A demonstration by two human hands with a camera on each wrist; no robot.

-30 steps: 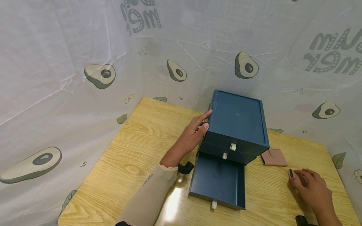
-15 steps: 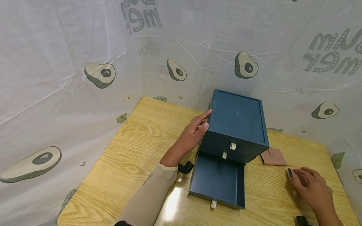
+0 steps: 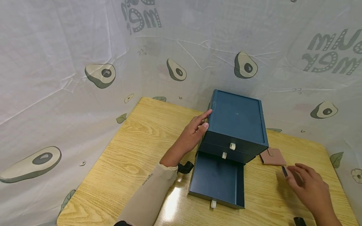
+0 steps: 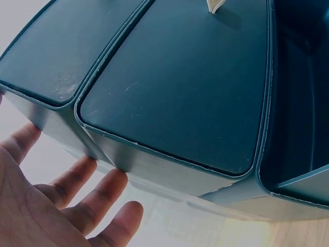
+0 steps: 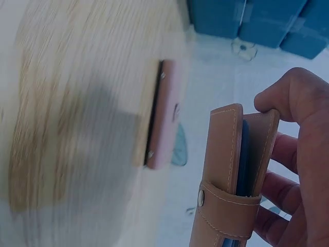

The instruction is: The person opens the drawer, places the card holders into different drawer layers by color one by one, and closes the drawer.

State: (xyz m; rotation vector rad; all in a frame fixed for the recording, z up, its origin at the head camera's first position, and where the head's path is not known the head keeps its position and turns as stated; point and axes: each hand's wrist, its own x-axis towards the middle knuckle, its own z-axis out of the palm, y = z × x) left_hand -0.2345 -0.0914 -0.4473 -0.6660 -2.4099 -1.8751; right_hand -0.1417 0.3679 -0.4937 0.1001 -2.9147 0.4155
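Observation:
A dark blue drawer cabinet stands on the table, its lowest drawer pulled out with nothing visible inside. My left hand rests against the cabinet's left side, thumb and index finger at the top edge; the left wrist view has its fingers spread along the side wall. Right of the cabinet, my right hand pinches a tan card wallet with a snap strap, thumb on its upper edge. From the head view only a dark sliver of that wallet shows. A pink wallet lies flat beside the cabinet.
White pull tabs stick out from the drawer fronts. The wooden table backs onto an avocado-print sheet. Black wrist-worn gear sits at my left wrist, near the open drawer.
My right hand has moved slightly left and away from me, towards the cabinet, with the tan card wallet in its grip. The left hand and the drawer stay as they were.

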